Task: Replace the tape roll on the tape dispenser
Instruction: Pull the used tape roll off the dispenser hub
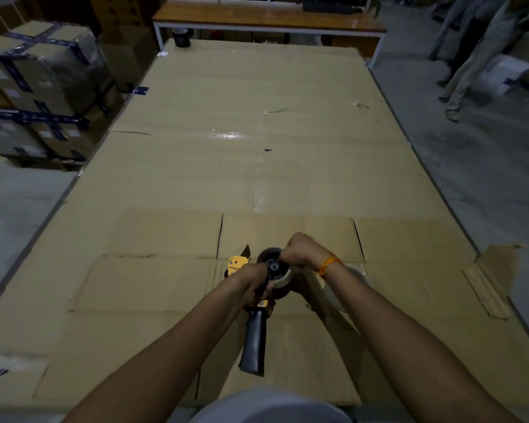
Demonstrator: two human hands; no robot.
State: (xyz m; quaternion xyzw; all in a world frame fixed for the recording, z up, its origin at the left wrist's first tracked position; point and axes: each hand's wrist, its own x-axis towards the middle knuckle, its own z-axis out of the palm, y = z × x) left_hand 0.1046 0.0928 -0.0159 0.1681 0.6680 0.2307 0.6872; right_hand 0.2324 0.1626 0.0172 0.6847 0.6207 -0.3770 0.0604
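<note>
Left hand (254,282) clenches the tape dispenser (252,306) frame while right hand (300,250) grasps the tape roll (277,270), apparently seating it on the hub; next, threading the tape.

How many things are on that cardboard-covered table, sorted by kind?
Tape dispensers: 1, the tape dispenser, gripped by the left hand
Tape rolls: 2, the clear roll under the right hand, and a dark roll at the far edge
Total: 3
</note>
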